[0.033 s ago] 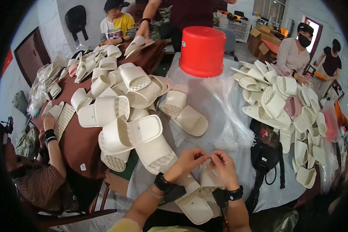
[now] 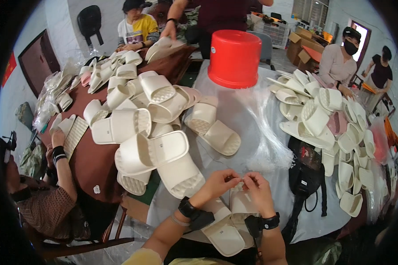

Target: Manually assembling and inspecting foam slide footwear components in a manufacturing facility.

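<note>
Both hands pinch a cream slipper.

Two cream slippers lie side by side, touching, at the near edge of the table. Both are the same soft, pale colour, with a wide band across the top and an open toe. They lie flat, bands up. One end of each points toward the person and hangs a little over the edge. The left hand and the right hand rest on the far ends of the pair, fingertips close together and pinched on something too small to make out. The hands hide part of the bands.
</note>
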`<state>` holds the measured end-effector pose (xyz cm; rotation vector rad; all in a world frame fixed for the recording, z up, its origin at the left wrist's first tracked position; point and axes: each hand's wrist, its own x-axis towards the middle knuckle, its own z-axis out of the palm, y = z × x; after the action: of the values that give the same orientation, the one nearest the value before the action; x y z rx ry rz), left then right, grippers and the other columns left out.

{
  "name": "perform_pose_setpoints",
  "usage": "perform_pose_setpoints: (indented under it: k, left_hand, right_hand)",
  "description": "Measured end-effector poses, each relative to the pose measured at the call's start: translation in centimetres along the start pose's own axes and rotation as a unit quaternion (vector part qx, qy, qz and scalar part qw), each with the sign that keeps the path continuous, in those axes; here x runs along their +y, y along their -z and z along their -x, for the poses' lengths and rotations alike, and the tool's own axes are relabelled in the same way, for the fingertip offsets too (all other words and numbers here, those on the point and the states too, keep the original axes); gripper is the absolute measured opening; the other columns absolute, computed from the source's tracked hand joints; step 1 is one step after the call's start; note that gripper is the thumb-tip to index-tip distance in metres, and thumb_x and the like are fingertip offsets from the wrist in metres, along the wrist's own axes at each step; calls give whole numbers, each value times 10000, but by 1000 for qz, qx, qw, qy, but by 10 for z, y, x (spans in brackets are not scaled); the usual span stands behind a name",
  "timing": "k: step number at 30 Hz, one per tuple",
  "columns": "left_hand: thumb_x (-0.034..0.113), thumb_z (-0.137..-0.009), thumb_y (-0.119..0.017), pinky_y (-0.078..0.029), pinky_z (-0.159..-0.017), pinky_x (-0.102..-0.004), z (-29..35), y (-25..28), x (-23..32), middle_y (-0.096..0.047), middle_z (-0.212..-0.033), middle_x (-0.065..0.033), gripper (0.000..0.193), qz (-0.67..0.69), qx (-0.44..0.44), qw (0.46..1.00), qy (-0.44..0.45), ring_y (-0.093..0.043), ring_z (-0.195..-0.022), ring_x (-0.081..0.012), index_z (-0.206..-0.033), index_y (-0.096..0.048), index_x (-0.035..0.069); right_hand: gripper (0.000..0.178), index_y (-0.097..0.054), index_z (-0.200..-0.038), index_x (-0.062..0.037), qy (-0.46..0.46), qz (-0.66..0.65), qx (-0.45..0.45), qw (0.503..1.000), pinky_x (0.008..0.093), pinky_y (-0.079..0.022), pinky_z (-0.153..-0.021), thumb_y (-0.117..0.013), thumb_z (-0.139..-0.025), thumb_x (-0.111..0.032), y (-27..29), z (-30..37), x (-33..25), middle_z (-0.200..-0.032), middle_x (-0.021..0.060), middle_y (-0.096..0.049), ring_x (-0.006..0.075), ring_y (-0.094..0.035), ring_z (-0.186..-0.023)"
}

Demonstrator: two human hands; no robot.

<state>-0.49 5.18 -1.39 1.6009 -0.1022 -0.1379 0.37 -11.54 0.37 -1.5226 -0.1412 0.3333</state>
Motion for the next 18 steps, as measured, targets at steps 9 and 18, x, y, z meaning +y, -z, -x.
perform_pose_setpoints:
  k: [9, 18]
  left_hand:
    - [184, -847, -571, -388, -589, -182, -5, 0, 1, -557, -757, 22, 172, 4, -47, 999, 11, -474, -681, -35, -895, -595, 21]
    - [182, -843, -577, -369, -553, -183, -4, -2, 2, -538, -718, 36, 168, 40, -51, 998, -17, -449, -640, -32, -876, -587, 18]
  right_hand:
    - [150, -532, -915, -3, 15, -19, 32, 999, 211, -418, -613, -511, -868, -144, 0, 0, -5, -740, 13, -539, 80, -503, -649]
    - [147, -526, -894, -6, 12, -37, 49, 998, 218, -423, -617, -515, -863, -150, -4, 1, -5, -733, 12, -516, 78, -493, -654]
